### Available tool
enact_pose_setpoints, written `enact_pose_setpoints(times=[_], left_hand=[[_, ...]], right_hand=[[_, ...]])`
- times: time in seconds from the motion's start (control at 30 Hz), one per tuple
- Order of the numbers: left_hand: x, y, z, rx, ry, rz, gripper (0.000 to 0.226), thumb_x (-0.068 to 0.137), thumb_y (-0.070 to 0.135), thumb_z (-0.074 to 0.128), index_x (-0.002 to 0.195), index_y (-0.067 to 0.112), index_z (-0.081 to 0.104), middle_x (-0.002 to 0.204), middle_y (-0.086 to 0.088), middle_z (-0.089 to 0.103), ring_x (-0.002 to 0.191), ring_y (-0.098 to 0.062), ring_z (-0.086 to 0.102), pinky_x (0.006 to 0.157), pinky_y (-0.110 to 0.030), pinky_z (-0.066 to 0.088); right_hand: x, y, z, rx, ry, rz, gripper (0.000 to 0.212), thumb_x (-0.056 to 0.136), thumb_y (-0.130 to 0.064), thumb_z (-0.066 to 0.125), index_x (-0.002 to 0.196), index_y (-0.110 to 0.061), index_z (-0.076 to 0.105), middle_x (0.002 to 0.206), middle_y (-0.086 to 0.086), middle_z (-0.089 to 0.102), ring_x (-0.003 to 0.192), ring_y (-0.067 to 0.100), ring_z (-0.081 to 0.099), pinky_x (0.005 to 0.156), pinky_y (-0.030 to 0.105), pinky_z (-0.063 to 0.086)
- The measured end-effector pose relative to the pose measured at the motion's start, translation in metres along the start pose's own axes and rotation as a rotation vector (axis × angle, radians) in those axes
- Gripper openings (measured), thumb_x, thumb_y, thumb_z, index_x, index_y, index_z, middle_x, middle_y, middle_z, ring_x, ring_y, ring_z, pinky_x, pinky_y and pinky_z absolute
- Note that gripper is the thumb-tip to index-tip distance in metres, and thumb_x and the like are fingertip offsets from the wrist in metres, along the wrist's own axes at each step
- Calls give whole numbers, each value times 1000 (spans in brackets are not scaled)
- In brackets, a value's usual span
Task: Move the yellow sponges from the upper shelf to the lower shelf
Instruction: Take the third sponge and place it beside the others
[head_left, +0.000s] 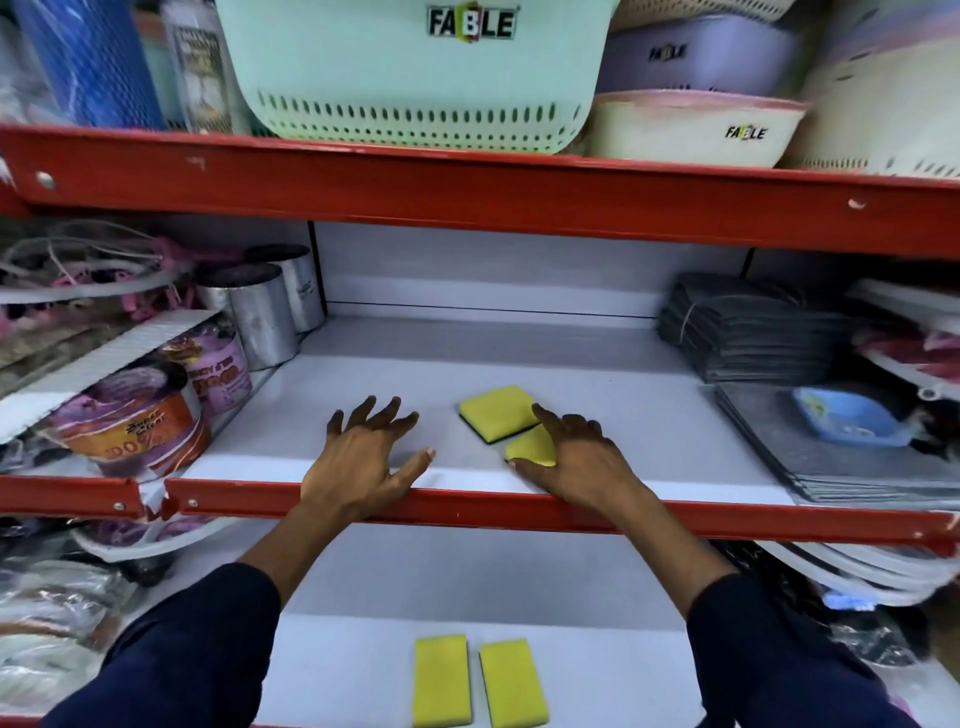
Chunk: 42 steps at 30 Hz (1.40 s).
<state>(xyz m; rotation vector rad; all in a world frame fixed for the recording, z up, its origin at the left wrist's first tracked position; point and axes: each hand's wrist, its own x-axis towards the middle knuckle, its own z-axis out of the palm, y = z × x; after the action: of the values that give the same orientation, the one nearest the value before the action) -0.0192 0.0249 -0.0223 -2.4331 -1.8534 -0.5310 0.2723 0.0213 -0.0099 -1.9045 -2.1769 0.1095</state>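
Two yellow sponges with dark undersides lie on the white upper shelf (467, 338). The farther sponge (496, 410) lies free. My right hand (571, 457) covers the nearer sponge (532, 447), thumb at its front edge and fingers curled over its right side. My left hand (363, 452) hovers open, fingers spread, over the bare shelf to the left of the sponges, holding nothing. On the lower shelf (467, 582), two more yellow sponges lie side by side near the front: one on the left (441, 680) and one on the right (513, 683).
A red rail (519, 509) fronts the upper shelf. Metal tins (260, 312) and packaged goods (145, 421) stand at left, stacked grey cloths (748, 332) and flat mats (841, 467) at right. Plastic baskets (415, 78) fill the top shelf above.
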Motion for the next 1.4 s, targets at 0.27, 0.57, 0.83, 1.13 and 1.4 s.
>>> enact_pose_setpoints(times=[0.27, 0.57, 0.83, 1.13, 1.4], left_hand=[[1, 0, 1, 4, 7, 0, 81, 83, 78, 20, 147, 34, 41, 164, 2, 30, 154, -24, 17, 122, -59, 17], [3, -2, 1, 24, 16, 15, 78, 84, 76, 24, 144, 33, 47, 162, -2, 34, 152, -28, 24, 119, -59, 23], [3, 0, 2, 28, 7, 6, 75, 85, 75, 26, 143, 33, 49, 161, -2, 36, 151, -29, 26, 118, -58, 24], [3, 1, 1, 5, 29, -9, 71, 85, 73, 31, 140, 33, 53, 158, -3, 41, 150, -28, 29, 118, -56, 25], [3, 1, 1, 6, 20, -18, 69, 87, 69, 32, 140, 31, 52, 158, -3, 41, 149, -27, 30, 117, -54, 25]], right_hand=[[-40, -3, -25, 79, 410, -320, 83, 75, -70, 61, 145, -37, 32, 145, 4, 41, 129, 26, 42, 103, 43, 44], [-106, 53, 40, 16, 324, -855, 72, 73, -65, 71, 132, -26, 55, 140, 17, 50, 128, 34, 50, 107, 48, 41], [-133, 101, 147, -37, -195, -614, 77, 82, -69, 52, 147, -34, 29, 154, 4, 34, 147, 18, 24, 125, 46, 14], [-125, 114, 232, -92, -429, -388, 105, 71, -49, 69, 153, -16, 13, 159, 11, 24, 149, 30, 17, 123, 44, 1], [-122, 96, 223, -51, -383, -461, 103, 77, -55, 61, 154, -18, 5, 164, 8, 6, 152, 26, 3, 125, 50, 10]])
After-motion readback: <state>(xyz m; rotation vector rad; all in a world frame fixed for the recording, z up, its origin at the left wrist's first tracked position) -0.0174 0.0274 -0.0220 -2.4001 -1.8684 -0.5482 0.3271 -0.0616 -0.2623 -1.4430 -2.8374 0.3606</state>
